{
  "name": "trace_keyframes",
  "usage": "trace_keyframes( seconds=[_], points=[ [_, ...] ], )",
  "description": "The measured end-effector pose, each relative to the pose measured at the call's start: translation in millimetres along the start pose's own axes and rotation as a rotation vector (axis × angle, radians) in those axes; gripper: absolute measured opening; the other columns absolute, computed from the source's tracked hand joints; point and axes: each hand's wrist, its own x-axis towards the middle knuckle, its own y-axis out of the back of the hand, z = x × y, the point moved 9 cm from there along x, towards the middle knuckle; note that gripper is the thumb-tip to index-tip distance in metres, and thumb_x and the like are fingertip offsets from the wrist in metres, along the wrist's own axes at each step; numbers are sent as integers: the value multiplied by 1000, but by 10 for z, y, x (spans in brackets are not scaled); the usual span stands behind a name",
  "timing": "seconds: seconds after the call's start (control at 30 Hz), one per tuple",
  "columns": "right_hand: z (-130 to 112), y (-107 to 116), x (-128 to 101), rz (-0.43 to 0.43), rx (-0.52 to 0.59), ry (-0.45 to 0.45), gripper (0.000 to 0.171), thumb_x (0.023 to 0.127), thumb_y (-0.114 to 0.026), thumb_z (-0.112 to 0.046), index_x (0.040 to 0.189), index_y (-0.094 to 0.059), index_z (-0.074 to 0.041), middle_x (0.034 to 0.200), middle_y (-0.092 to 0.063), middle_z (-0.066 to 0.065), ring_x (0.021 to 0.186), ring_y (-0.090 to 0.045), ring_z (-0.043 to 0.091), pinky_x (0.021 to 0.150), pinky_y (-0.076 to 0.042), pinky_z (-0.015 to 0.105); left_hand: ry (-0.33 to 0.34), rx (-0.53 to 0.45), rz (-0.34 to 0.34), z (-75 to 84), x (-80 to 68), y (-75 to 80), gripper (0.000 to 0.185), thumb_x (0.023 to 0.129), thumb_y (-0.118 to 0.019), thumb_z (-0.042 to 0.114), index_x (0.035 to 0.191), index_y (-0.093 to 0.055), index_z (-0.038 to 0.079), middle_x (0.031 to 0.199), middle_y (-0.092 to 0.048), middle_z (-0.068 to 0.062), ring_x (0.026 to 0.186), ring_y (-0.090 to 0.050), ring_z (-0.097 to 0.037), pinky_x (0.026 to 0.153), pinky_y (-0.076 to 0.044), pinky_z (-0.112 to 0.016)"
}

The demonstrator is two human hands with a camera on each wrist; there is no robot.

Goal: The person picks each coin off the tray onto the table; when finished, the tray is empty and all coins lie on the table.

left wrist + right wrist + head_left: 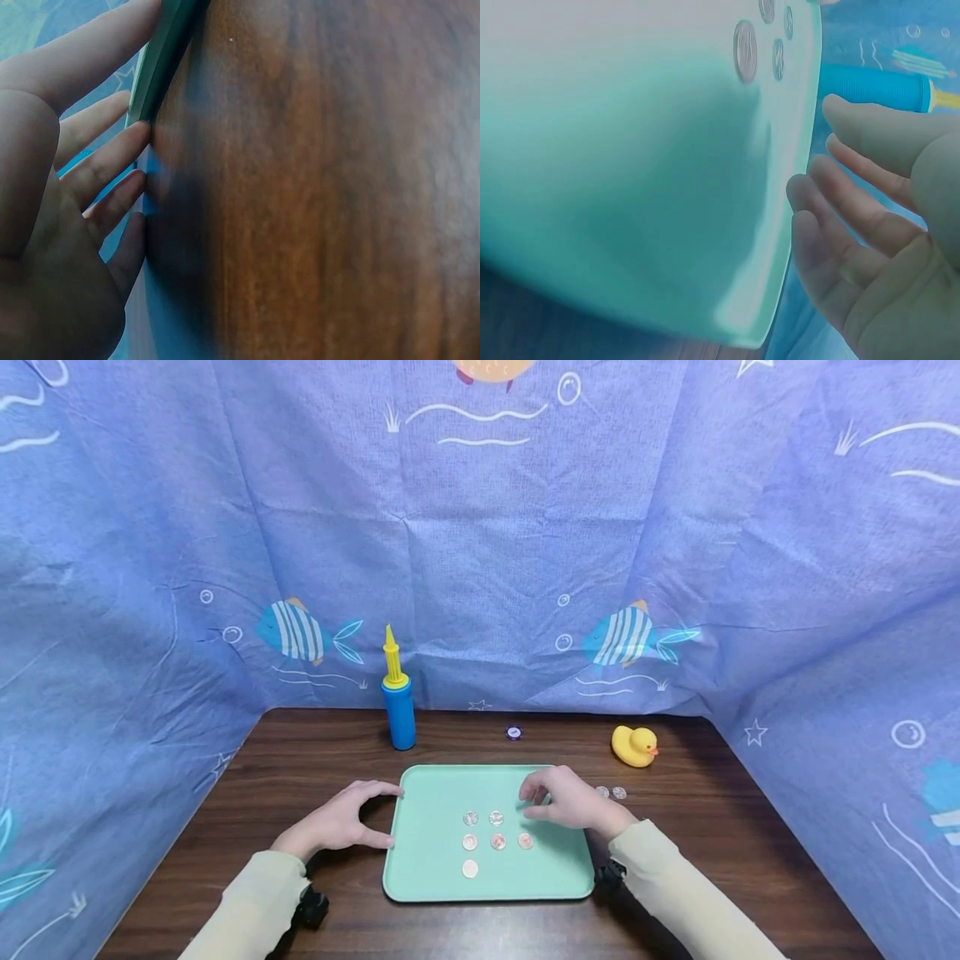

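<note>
Nearest in, the wooden surface [675, 893] showed a bare strip between the sleeves and the front rim of the mint tray [435, 881]. The tray lay flat at centre, six coins [497, 841] grouped on its middle, with clear tray floor all round them. At nine o'clock of the tray, the left hand [347, 822] bracketed its left edge: fingers [105, 161] spread wide, thumb and forefinger tips against the rim, nothing gripped. Open wood ran out to the left of it. At two o'clock of the coins, the right hand [566, 800] hovered over the tray's far right corner, fingers [855, 202] loosely bent and parted; whether they pinched a coin I could not tell. Just past that hand, at three o'clock of the tray, two more coins [611, 792] lay on the wood. Farther back stood a blue pump [398, 706] at eleven o'clock, a small dark token [513, 732] at twelve, a yellow duck [634, 747] at two, all apart from the rim, the fish-print cloth [480, 568] behind.
</note>
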Motion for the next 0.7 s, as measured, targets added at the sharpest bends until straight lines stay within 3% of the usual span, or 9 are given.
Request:
trace_keyframes(
  seconds=[0.23, 0.7],
  points=[
    [-129, -140, 136, -65, -46, 8, 17, 89, -84, -9, 104, -77, -4, 100, -77, 6, 85, -73, 20, 80, -60, 37, -7, -1, -1, -4, 4, -8, 76, 81, -90, 50, 146, -60, 25, 155, -52, -8, 146, -41, -36, 114, -37, -64],
    [-289, -406, 332, -152, -117, 55, 16, 89, -85, -11, 103, -77, -9, 98, -75, 1, 85, -68, 11, 80, -55, 24, -7, 13, -5, -14, 1, -5, 76, 81, -89, 51, 146, -60, 25, 155, -52, -8, 145, -41, -36, 114, -38, -63]
  ],
)
